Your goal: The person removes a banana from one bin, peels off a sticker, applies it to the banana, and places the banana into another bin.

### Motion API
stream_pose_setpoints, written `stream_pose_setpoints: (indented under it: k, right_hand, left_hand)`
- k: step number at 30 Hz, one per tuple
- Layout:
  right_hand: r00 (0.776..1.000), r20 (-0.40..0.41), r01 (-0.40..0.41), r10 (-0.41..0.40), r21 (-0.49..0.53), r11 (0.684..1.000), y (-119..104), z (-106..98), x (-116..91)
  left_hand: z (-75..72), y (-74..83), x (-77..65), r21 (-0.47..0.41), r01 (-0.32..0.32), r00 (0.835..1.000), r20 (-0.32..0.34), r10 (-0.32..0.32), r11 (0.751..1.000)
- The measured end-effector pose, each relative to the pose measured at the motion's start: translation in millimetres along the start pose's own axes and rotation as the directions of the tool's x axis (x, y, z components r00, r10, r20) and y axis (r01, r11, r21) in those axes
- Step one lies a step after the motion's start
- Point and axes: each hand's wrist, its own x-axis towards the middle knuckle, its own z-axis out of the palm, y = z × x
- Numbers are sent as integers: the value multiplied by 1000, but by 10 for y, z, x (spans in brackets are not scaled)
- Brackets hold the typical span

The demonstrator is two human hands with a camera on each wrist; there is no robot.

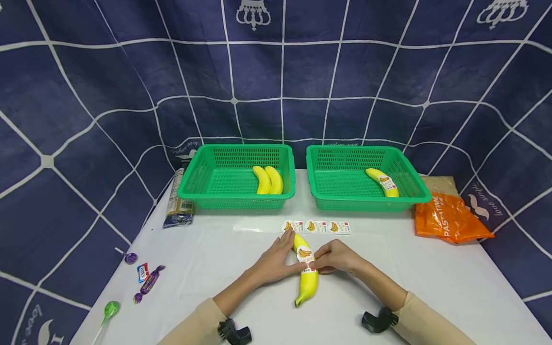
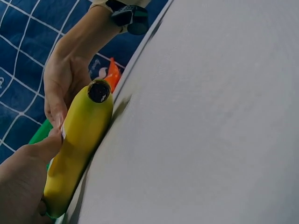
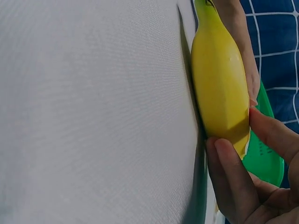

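Observation:
A yellow banana (image 1: 307, 280) lies on the white table (image 1: 431, 287) near the front middle, with a banana-print sticker (image 1: 304, 254) on its upper half. My left hand (image 1: 280, 256) rests against the banana's left side with its fingers straight, and its thumb (image 2: 32, 156) touches the peel. My right hand (image 1: 329, 261) has curled fingers, and its fingertips (image 3: 231, 177) pinch the sticker's edge on the banana (image 3: 219, 88). A strip of several more stickers (image 1: 316, 226) lies just behind.
Two green baskets stand at the back: the left one (image 1: 236, 197) holds two bananas (image 1: 268, 180), the right one (image 1: 366, 203) one stickered banana (image 1: 383, 182). An orange bag (image 1: 448, 218) lies at the right. A snack pack (image 1: 178, 201), sweets (image 1: 147, 280) and a green lollipop (image 1: 110, 310) lie at the left.

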Motion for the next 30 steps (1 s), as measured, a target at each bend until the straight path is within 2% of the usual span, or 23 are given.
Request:
stream_pose_setpoints:
  k: [7,14,25,30]
  right_hand:
    - [1000,-4,-3,3,11,1000,1,-1,9]
    - [1000,-27,-14,14,0,1000,-8,6,13]
    - [999,-40,-6,5,-27,1000,-39,12,2]
    - [999,-47,-3,0,-52,999,-67,20,-14]
  left_hand:
    - [-35,-13,38,-33,11,1000,10,-11,999]
    - [-49,2,79,-50,22,998,-53,-25,999]
    - [-37,-5,150,-6,6,991,-132,-7,1000]
    - [-46,0,168,8,-13,983,-182,14,1000]
